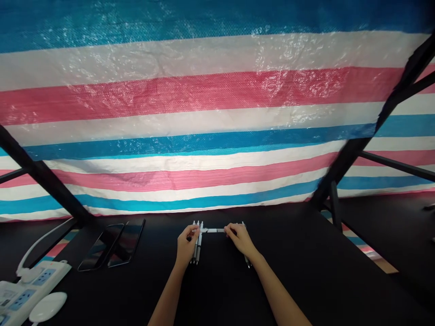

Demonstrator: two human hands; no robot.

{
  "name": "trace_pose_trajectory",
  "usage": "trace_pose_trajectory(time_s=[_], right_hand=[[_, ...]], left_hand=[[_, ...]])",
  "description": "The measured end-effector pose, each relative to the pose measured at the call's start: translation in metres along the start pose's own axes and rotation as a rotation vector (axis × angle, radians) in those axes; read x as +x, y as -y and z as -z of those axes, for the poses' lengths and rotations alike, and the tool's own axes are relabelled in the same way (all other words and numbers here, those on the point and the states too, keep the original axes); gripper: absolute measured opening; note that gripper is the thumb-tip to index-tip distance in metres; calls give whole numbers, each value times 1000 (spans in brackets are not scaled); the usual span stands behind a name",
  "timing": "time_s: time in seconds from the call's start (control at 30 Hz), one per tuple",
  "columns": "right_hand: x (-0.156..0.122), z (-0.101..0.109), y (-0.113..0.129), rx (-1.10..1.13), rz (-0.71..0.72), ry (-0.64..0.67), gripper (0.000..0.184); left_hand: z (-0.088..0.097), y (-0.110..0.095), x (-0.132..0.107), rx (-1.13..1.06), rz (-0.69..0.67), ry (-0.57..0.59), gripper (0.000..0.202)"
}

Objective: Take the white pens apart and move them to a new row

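My left hand (186, 245) and my right hand (239, 238) hold a white pen (213, 230) crosswise between them, each pinching one end, just above the black table (299, 267). Under my left hand lie three white pens (197, 246) side by side, pointing away from me. Another pen (247, 261) pokes out from beneath my right hand and wrist.
Two dark phones (112, 244) lie to the left. A white power strip (25, 290) with a cable and a white oval object (47, 307) sit at the near left corner. A striped tarpaulin (204, 113) hangs behind, crossed by black frame bars (350, 158).
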State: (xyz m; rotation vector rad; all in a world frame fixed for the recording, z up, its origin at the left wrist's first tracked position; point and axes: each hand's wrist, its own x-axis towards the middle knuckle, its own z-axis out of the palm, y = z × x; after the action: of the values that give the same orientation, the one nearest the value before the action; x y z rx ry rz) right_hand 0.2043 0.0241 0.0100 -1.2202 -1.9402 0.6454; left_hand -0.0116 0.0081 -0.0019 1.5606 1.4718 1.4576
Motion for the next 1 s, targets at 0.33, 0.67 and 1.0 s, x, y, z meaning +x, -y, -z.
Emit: trace_pose_trajectory(time_s=[0.33, 0.67, 1.0], right_hand=[[-6, -1, 2, -147, 14, -20, 20], [-9, 1, -5, -144, -3, -38, 15], [-8, 2, -2, -161, 73, 1, 20]], left_hand=[[-1, -3, 0, -73, 40, -35, 24], [0, -1, -1, -41, 37, -23, 26], [-1, 3, 0, -42, 26, -5, 28]])
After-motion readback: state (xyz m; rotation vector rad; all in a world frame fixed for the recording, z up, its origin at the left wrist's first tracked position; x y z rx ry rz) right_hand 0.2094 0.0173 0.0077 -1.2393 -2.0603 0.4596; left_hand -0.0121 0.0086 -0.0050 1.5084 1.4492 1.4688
